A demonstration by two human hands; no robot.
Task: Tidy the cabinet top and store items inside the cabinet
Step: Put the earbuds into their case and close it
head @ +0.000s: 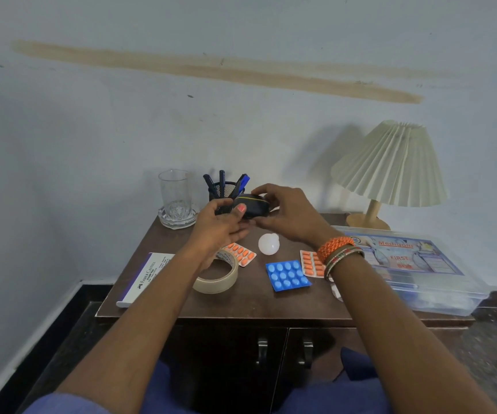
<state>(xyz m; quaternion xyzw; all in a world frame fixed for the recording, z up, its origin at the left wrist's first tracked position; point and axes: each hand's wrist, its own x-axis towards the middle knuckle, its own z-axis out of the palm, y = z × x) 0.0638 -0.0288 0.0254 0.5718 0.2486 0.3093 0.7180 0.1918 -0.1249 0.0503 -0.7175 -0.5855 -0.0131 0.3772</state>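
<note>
Above the dark wooden cabinet top (pixel 241 303), my left hand (pixel 221 222) and my right hand (pixel 292 215) both hold a small black rounded case (pixel 253 206) with a thin yellow line on it. My left thumb presses on its front; my right fingers curl over its top and right end. Below the hands lie a roll of tape (pixel 221 276), two orange pill strips (pixel 239 253) (pixel 313 262), a blue pill strip (pixel 287 274) and a white bulb (pixel 268 243). The cabinet's two doors (pixel 232 366) are closed.
A glass (pixel 175 192) on a coaster stands at the back left, a mesh pen holder (pixel 223 189) behind the hands. A white stamp-pad box (pixel 144 279) lies at the left edge. A clear first-aid box (pixel 414 270) and a pleated lamp (pixel 390 168) fill the right side.
</note>
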